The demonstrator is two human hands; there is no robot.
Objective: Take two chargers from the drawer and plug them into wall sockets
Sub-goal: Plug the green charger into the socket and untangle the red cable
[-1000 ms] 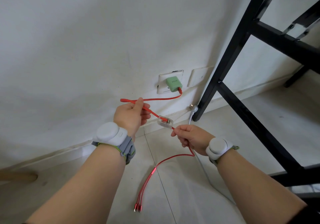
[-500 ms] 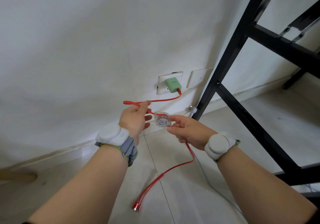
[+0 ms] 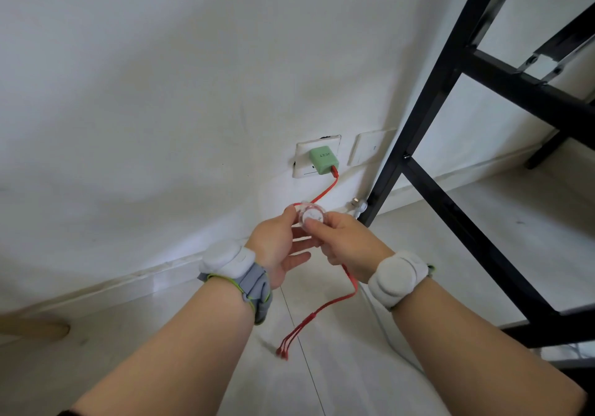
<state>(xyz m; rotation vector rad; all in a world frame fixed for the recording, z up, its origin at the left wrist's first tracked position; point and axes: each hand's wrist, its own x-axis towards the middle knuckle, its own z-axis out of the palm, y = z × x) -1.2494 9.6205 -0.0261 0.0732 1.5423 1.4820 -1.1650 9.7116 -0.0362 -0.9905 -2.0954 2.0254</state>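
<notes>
Hands met on the clear round reel of the red cable: the right hand pinched it with the thumb on its face, and the left hand held its other edge. Just beyond them the green charger sat in the wall socket, with the cable running short to the reel. Any tug toward the body could have pulled the charger loose. No second charger was in view.
</notes>
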